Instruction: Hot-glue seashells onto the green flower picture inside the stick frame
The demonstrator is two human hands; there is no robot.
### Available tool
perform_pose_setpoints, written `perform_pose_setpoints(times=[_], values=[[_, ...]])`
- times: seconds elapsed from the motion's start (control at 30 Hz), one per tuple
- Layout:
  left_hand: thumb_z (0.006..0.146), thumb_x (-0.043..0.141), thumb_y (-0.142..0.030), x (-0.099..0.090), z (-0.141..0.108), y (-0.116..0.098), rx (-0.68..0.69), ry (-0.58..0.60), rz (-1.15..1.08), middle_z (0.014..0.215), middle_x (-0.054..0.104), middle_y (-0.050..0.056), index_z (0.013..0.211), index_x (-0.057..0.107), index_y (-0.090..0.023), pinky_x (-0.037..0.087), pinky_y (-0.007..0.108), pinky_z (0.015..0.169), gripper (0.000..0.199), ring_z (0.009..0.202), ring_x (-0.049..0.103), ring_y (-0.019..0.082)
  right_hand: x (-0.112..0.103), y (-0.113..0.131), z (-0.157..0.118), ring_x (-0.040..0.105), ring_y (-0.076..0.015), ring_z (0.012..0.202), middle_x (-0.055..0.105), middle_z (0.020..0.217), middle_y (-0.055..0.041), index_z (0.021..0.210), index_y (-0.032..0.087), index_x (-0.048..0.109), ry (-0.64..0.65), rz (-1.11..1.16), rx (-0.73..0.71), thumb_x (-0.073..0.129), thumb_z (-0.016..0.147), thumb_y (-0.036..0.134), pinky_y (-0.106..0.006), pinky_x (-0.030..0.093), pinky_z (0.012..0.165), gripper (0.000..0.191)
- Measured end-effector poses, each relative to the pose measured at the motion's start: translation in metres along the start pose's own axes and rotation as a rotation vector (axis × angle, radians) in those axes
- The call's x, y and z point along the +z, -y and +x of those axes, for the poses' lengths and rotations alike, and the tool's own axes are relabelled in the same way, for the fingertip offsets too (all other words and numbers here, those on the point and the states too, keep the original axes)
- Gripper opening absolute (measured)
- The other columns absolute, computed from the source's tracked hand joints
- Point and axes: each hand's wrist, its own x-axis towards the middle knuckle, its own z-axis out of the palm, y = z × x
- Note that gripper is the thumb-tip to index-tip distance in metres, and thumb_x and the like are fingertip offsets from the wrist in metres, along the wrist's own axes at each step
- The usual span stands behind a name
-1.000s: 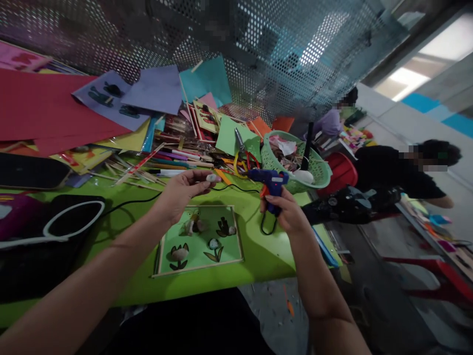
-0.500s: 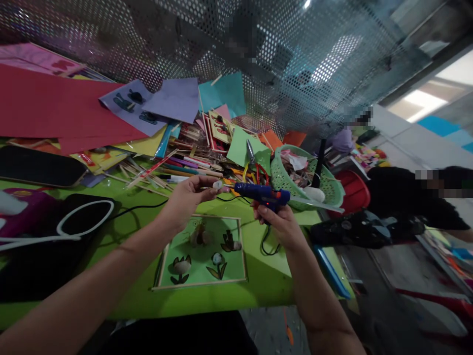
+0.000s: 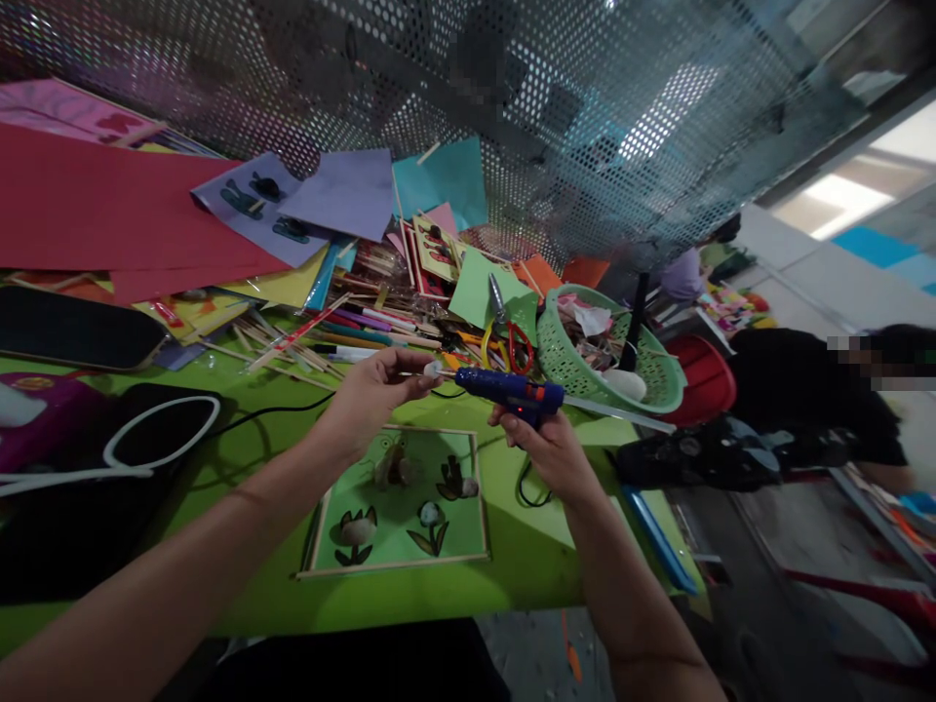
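Observation:
Between the fingertips of my left hand (image 3: 376,395) is a small whitish piece (image 3: 432,370), perhaps a pebble. My right hand (image 3: 545,441) is wrapped round the handle of a blue glue gun (image 3: 504,388), which has a lit red light and a clear glue stick (image 3: 621,413) out of its back. The gun's nozzle points left and is at the whitish piece; whether they touch is hard to tell. Below both hands lies a green picture (image 3: 399,536) framed with thin sticks, bearing several stone and dark cut-out figures, some like flowers.
Behind my hands are scissors (image 3: 518,347), pens, sticks and coloured paper (image 3: 146,210). A green basket (image 3: 552,336) of scraps stands at the right, beside a red container (image 3: 706,375). A black cable crosses the green table (image 3: 512,583). A person in black (image 3: 804,390) is far right.
The glue gun and my right hand have shifted slightly left, bringing the nozzle to the whitish piece. My left hand has stayed nearly still.

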Motion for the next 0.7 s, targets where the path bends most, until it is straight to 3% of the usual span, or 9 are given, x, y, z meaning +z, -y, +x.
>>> perform_pose_setpoints(times=[0.7], values=[[0.057, 0.097, -0.036, 0.0, -0.001, -0.001, -0.004, 0.006, 0.017, 0.087, 0.075, 0.004, 0.093, 0.075, -0.017, 0.053, 0.026, 0.074, 0.046, 0.077, 0.065, 0.013, -0.004, -0.012, 0.002, 0.058, -0.0191, 0.073, 0.071, 0.086, -0.0059, 0.095, 0.019, 0.073, 0.016, -0.1, -0.033, 0.07, 0.086, 0.057, -0.03, 0.049, 0.064, 0.039]])
